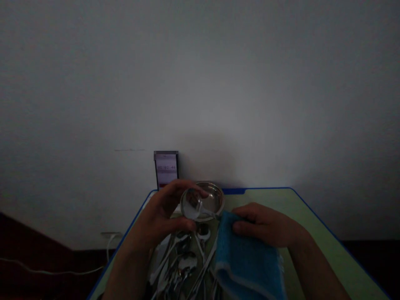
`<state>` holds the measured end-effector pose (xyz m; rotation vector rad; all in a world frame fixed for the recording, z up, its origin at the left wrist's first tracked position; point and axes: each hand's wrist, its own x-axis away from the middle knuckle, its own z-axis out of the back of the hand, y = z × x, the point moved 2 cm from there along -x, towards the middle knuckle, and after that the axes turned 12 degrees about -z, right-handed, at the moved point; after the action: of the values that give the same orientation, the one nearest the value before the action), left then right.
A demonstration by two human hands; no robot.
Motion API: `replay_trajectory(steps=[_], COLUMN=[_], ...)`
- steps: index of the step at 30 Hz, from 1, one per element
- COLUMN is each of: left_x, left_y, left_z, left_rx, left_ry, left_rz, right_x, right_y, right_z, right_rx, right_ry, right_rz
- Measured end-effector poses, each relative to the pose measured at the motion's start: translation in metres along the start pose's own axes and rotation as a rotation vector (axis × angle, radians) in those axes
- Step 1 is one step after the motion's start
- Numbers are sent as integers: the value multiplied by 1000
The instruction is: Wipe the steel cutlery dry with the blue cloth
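Observation:
My left hand (pixel 162 212) pinches the rim of a shiny, round-bowled metal spoon (pixel 191 204), thumb below and fingers above. The spoon's handle runs right, into the fold of a blue cloth (pixel 246 262). Gripping that cloth from above is my right hand (pixel 265 225), its fingers closed; the handle's end is hidden there. Under both hands lies a pile of metal spoons and other cutlery (pixel 187 262), partly covered by the cloth and my left arm. Just behind the held spoon stands a round metal bowl (pixel 215 198).
A phone (pixel 166 171) showing a timer stands upright against the wall (pixel 250 96) at the back left. The light green table (pixel 265 196) has a blue edge. A white cable (pixel 62 273) hangs beyond its left side.

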<state>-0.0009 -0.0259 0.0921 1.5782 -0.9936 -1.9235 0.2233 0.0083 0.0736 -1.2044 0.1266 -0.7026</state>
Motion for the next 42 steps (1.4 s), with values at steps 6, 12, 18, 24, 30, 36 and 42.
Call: replay_trajectory(steps=[6, 12, 18, 24, 30, 36, 42], left_x=[1, -7, -8, -2, 2, 0, -3], left_y=[-11, -13, -10, 5, 14, 21, 25], left_z=[10, -20, -13, 7, -4, -25, -36], left_rx=[13, -160, -402, -426, -488, -624, -701], left_ry=[339, 108, 322, 268, -117, -337, -313], left_rz=[-1, 289, 235, 303, 459, 410, 407], right_x=[-1, -9, -13, -5, -7, -23, -28], right_y=[6, 1, 2, 16, 21, 14, 11], right_z=[4, -5, -4, 16, 29, 21, 16], right_rx=[-62, 41, 129, -17, -608, -1221, -1451], right_ry=[57, 148, 156, 371, 801, 646, 446], right_rz=[-21, 24, 22, -32, 113, 203, 179])
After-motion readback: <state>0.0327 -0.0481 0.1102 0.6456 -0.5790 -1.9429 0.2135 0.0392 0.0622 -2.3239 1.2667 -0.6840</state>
